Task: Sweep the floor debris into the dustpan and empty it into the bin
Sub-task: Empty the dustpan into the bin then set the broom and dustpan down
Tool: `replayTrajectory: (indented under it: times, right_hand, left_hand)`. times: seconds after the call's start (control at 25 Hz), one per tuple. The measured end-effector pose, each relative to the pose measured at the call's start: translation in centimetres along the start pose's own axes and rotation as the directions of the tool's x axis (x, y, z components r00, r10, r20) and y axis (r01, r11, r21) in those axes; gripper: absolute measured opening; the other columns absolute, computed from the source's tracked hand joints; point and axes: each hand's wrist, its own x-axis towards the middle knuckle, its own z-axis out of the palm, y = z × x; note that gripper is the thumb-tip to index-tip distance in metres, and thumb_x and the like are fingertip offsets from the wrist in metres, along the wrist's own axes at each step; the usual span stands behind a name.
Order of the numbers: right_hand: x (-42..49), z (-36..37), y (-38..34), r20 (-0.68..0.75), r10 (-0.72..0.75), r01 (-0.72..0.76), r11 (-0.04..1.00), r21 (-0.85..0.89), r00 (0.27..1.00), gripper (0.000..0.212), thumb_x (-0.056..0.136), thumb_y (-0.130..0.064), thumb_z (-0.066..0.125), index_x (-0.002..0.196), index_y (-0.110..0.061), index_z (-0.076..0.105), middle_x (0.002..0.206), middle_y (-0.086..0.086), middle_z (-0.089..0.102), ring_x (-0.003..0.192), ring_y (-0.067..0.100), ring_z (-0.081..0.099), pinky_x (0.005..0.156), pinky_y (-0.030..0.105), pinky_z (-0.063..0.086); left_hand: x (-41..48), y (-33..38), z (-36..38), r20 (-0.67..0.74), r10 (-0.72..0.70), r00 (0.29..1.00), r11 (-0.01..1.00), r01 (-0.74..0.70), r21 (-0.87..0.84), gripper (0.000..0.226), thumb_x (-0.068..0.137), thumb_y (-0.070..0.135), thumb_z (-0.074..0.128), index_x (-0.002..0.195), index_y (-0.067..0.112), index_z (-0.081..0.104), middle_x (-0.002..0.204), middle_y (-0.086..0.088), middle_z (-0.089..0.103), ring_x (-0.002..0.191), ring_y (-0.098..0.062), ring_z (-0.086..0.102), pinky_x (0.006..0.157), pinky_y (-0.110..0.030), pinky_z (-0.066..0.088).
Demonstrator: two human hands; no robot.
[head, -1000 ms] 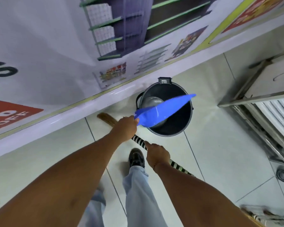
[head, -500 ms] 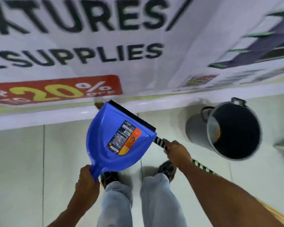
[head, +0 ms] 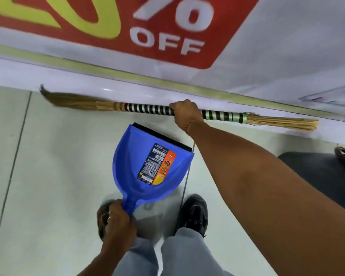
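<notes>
My left hand (head: 116,222) grips the handle of a blue dustpan (head: 149,168), which has a black rubber lip and a label inside; the pan is held low over the floor, its lip pointing toward the wall. My right hand (head: 184,114) is closed around the black-and-green striped handle of a straw broom (head: 147,108). The broom lies almost level along the base of the wall, bristles to the left. The dark bin (head: 325,176) shows only partly at the right edge, behind my right forearm. No debris is visible in the pan.
A wall banner (head: 167,32) with a red "% OFF" sign stands right ahead above a white skirting (head: 68,80). Pale floor tiles (head: 58,176) stretch to the left. My black shoes (head: 193,214) and grey trousers are below the dustpan.
I have turned left, away from the bin, which slid to the right edge. The dustpan came down lower. The broom swung up to lie level along the wall.
</notes>
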Motion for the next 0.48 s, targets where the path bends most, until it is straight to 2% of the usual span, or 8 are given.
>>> replayTrajectory:
  times: [0.08,0.16,0.28,0.4,0.48]
  right_hand:
    - [1.2,2.2,0.5,-0.011,0.049,-0.049,0.999,0.002,0.999,0.045,0.087,0.007,0.039,0.127,-0.006,0.056,0.121,0.022,0.061,0.113,0.038,0.056,0.092,0.038,0.048]
    - [0.9,3.7,0.8,-0.016,0.09,-0.089,0.996,0.026,0.996,0.043,0.085,0.009,0.041,0.122,-0.005,0.059,0.116,0.022,0.064,0.11,0.038,0.058,0.088,0.037,0.048]
    - [-2.0,4.3,0.9,-0.039,0.119,-0.113,0.984,0.139,0.992,0.044,0.085,0.01,0.042,0.122,-0.004,0.06,0.116,0.021,0.066,0.109,0.037,0.059,0.087,0.036,0.047]
    - [-6.2,4.1,1.3,-0.006,0.23,-0.217,0.924,0.314,0.973,0.041,0.085,0.007,0.042,0.119,-0.001,0.063,0.115,0.023,0.067,0.107,0.036,0.061,0.086,0.034,0.048]
    - [-8.4,4.1,1.7,0.003,0.265,-0.252,0.911,0.325,0.964,0.039,0.083,0.008,0.042,0.113,-0.001,0.065,0.11,0.022,0.068,0.102,0.037,0.062,0.083,0.033,0.049]
  left_hand:
    - [1.1,0.6,2.0,0.01,-0.023,1.0,1.0,0.024,-0.007,0.03,0.075,-0.011,0.049,0.104,-0.006,0.046,0.098,-0.031,0.057,0.085,-0.044,0.059,0.071,-0.047,0.05]
    - [1.1,1.7,3.7,0.036,-0.008,0.999,1.0,0.008,-0.008,0.034,0.079,-0.009,0.047,0.113,-0.004,0.042,0.109,-0.03,0.054,0.097,-0.043,0.058,0.081,-0.048,0.049]
    - [1.1,3.1,5.1,0.049,0.036,0.998,0.998,-0.038,0.044,0.039,0.084,-0.006,0.045,0.122,-0.005,0.036,0.118,-0.026,0.047,0.108,-0.042,0.054,0.092,-0.05,0.047]
    - [0.3,4.7,5.1,0.065,-0.016,0.998,0.998,0.013,0.058,0.042,0.084,-0.004,0.045,0.124,-0.005,0.031,0.122,-0.026,0.047,0.113,-0.043,0.053,0.095,-0.051,0.046]
    - [0.3,5.5,5.0,0.065,-0.041,0.997,0.997,0.037,0.063,0.046,0.085,-0.002,0.047,0.127,-0.007,0.027,0.126,-0.027,0.047,0.116,-0.043,0.051,0.098,-0.049,0.045]
